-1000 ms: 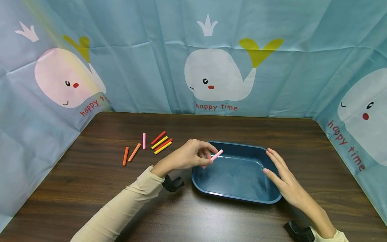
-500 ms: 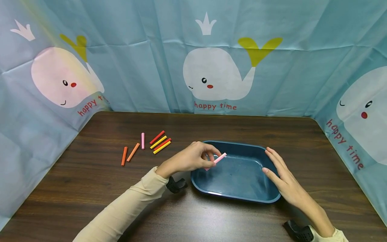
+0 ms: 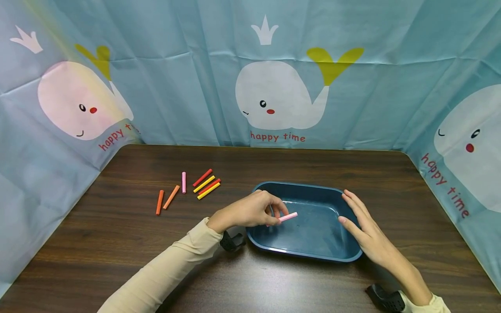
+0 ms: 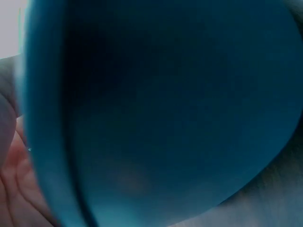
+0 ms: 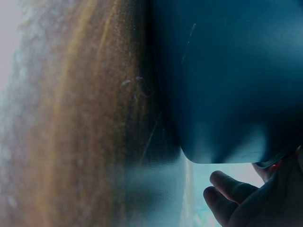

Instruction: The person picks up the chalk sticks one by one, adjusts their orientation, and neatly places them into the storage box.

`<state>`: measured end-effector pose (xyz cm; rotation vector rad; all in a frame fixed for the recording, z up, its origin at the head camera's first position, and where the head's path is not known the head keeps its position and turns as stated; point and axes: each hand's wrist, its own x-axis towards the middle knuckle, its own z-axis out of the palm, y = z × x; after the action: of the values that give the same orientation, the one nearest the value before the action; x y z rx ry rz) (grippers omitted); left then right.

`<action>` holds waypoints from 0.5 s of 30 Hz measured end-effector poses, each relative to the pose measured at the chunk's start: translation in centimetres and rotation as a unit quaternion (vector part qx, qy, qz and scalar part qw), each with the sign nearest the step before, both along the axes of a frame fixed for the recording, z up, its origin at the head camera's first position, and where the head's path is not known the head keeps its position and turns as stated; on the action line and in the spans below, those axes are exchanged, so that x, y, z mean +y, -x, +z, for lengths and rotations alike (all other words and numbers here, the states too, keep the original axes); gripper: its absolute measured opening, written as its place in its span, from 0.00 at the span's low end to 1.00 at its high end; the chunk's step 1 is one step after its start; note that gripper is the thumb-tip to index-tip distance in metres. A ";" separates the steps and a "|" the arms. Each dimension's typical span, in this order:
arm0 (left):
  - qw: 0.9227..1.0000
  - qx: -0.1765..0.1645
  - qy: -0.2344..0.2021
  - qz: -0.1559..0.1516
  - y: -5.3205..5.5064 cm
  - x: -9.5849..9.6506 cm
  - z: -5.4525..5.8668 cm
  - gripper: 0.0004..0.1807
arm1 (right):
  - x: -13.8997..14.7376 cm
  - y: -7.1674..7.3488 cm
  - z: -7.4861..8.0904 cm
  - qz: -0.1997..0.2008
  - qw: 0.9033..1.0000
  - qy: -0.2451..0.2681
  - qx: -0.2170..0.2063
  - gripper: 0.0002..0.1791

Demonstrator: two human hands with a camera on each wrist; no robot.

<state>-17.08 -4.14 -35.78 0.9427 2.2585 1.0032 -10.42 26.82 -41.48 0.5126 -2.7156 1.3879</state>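
Observation:
My left hand (image 3: 258, 209) reaches over the left end of a blue plastic tray (image 3: 305, 253) and pinches a pink chalk stick (image 3: 288, 217) between thumb and fingers. The stick lies low within the tray's walls, its right end sticking out past the fingertips. On the opposite side, my right hand (image 3: 368, 234) rests at the tray's right rim with fingers extended and thumb over the edge. The left wrist view is mostly filled by the tray's outer wall (image 4: 180, 118), which hides the stick. In the right wrist view, fingers (image 5: 232, 189) show beside the tray's underside.
Left of the tray on the dark wooden table (image 3: 117, 243) lie two orange sticks (image 3: 160, 202), a second pink stick (image 3: 184, 182), and a slanted row of red (image 3: 202, 178) and yellow sticks (image 3: 209, 191). A blue whale-print curtain (image 3: 195, 95) stands behind the table.
The left hand has moved a little right and down into the tray with the pink chalk stick, which has turned closer to level. The right hand has stayed at the rim.

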 end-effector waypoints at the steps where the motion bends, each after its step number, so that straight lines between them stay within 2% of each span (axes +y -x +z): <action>1: 1.000 0.007 0.006 -0.003 0.0 0.1 0.0 0.11 | 0.0 0.0 0.0 0.000 1.000 0.000 0.000 0.35; 8: 0.996 0.070 0.053 -0.028 -0.2 0.8 -0.4 0.11 | 0.1 -0.2 0.0 -0.007 1.000 -0.012 0.005 0.34; 15: 0.995 0.070 0.060 -0.043 -0.3 1.1 -1.0 0.10 | 0.0 -0.1 0.0 -0.004 1.000 -0.010 0.007 0.35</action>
<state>-16.76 -3.05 -36.81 1.0759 2.3410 0.7769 -10.36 26.84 -41.53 0.5106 -2.7203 1.3519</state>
